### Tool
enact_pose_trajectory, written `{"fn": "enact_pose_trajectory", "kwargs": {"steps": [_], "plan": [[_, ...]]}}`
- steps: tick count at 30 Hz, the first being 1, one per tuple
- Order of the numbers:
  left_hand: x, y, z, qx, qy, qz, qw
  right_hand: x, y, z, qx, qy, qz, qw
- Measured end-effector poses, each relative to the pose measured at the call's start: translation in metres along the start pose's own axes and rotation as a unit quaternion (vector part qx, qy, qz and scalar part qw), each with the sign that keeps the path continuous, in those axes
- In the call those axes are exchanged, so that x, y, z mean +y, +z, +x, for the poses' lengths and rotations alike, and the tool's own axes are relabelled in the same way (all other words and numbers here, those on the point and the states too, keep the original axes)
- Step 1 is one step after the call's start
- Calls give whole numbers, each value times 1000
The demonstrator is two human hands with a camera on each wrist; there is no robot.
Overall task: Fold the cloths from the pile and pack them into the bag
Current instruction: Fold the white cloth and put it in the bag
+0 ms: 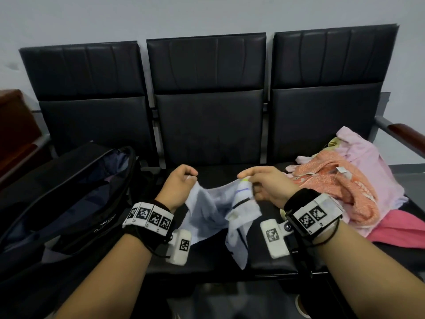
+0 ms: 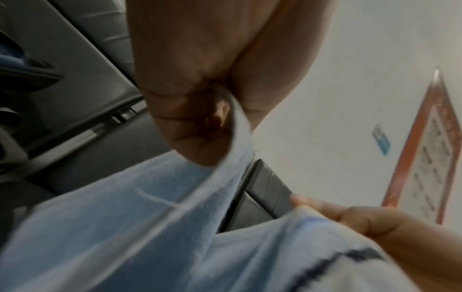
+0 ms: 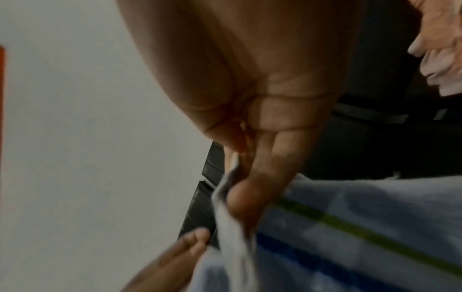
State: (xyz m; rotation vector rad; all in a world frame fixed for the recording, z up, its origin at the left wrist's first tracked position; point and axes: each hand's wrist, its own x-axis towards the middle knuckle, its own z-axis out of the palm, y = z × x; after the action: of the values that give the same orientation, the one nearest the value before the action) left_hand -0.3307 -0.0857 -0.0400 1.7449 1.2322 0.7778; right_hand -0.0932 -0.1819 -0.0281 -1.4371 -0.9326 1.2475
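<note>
**Both hands hold a pale blue cloth over the middle seat**

The left hand [image 1: 179,183] pinches one top edge of the cloth [image 1: 207,212] between thumb and curled fingers; the left wrist view shows the hem running out of that pinch. The right hand [image 1: 266,184] pinches the other edge, by the green and blue stripes, thumb against fingers. The cloth sags between them and hangs down toward 6 o'clock, above the bench [image 1: 207,125].

The bag [image 1: 69,192], black and unzipped, lies at 9 o'clock on the left seat, with dark fabric showing inside. The pile [image 1: 345,180] of pink and orange cloths sits at 3 o'clock on the right seat, just beside the right wrist.
</note>
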Motion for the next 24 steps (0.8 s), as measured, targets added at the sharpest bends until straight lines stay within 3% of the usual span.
{"fn": "enact_pose_trajectory", "kwargs": {"steps": [2, 4, 7, 10, 15, 18, 24], "plan": [[12, 7, -4, -19, 28, -1, 999, -2, 6, -4, -92, 24, 31, 995], [20, 12, -8, -47, 53, 9, 997, 0, 12, -5, -138, -11, -8, 990], [29, 13, -13, -107, 84, 26, 990, 4, 24, -5, -97, -101, -125, 982], [35, 13, -19, -107, 118, 54, 986, 6, 35, -3, -43, -139, -166, 975], [35, 11, -27, -87, 129, 83, 984, 2, 47, -1, 11, -63, -12, 998], [34, 10, -31, -76, 119, 97, 985, -3, 50, -2, 16, -6, 88, 996], [32, 19, -34, -82, 139, 180, 970, -8, 55, -6, -6, 16, 150, 988]]}}
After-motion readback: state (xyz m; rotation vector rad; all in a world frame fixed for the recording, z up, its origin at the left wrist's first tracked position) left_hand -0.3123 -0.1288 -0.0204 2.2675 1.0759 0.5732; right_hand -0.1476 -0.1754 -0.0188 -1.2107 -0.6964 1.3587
